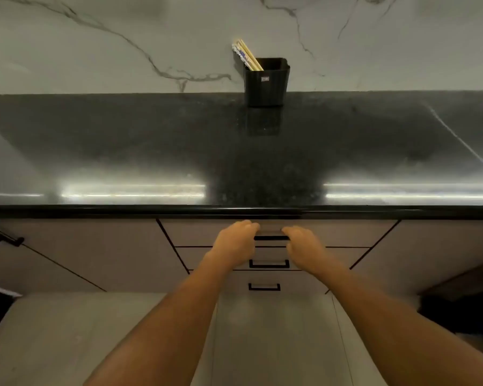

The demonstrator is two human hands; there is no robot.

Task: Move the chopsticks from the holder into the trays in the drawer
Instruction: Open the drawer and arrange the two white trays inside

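Hands (271, 242) grip top drawer handle (271, 235); chopsticks (247, 54) stand in holder (266, 84).

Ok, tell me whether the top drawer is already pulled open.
No: the top drawer sits flush under the counter, both hands on its handle.

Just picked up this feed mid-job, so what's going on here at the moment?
A person stands at a kitchen counter with the left hand and the right hand both on the handle of the top drawer, fingers curled over it. The drawer looks closed. The chopsticks stand in the black holder at the back of the countertop.
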